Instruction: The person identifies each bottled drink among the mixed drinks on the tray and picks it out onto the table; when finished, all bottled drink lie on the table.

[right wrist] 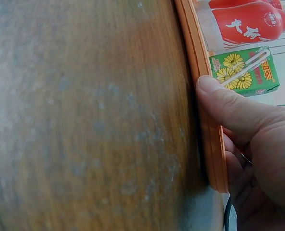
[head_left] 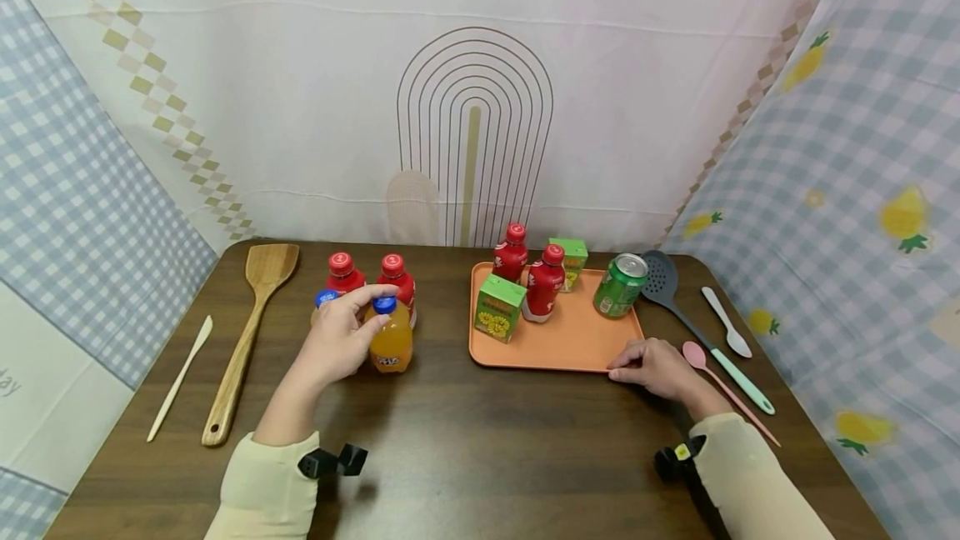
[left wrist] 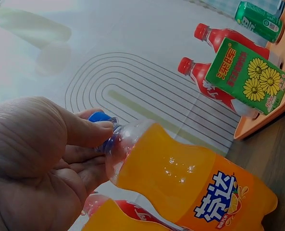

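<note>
My left hand (head_left: 339,335) pinches the blue cap of an orange soda bottle (head_left: 392,346) between thumb and fingers. That bottle stands at the front of a small group on the left. Behind it are two red-capped bottles (head_left: 397,273), and a second orange soda bottle (head_left: 325,297) is mostly hidden by the hand. My right hand (head_left: 658,368) grips the near right corner of an orange tray (head_left: 555,354), its thumb on the rim (right wrist: 213,139). On the tray stand two red bottles (head_left: 543,283), two green juice cartons (head_left: 498,308) and a green can (head_left: 621,286).
A wooden spatula (head_left: 251,340) and a pale knife (head_left: 180,377) lie at the left. At the right are a dark slotted spoon (head_left: 662,277) with a mint handle, a pink spoon (head_left: 723,386) and a white spoon (head_left: 726,322). Patterned cloth (head_left: 322,107) hangs behind the table.
</note>
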The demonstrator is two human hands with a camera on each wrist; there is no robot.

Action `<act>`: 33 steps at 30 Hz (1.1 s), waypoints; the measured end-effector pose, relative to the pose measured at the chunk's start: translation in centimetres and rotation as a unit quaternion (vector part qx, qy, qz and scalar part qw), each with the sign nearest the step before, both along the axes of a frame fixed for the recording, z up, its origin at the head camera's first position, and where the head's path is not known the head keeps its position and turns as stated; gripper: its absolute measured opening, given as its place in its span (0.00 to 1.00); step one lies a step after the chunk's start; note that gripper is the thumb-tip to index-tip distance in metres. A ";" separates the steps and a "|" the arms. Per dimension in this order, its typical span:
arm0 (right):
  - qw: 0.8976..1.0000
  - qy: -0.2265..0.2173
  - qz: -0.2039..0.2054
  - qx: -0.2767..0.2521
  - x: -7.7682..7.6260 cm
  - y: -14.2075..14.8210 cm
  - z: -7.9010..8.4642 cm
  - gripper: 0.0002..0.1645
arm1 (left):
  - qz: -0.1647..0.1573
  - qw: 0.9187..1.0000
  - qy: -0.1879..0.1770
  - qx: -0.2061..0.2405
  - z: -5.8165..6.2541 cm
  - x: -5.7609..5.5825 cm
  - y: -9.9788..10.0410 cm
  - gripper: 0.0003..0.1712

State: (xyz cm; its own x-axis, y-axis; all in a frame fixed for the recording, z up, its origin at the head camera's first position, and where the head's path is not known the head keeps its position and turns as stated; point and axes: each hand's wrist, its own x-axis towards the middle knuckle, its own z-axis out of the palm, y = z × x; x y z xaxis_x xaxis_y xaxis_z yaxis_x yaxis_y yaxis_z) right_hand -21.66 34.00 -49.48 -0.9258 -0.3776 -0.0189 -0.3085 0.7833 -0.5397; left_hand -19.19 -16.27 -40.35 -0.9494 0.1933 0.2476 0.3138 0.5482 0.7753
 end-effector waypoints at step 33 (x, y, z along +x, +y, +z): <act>1.000 -0.009 -0.010 0.002 -0.1 0.1 -0.2 0.03 | 0.040 0.999 0.026 0.003 0.2 0.3 0.7 0.20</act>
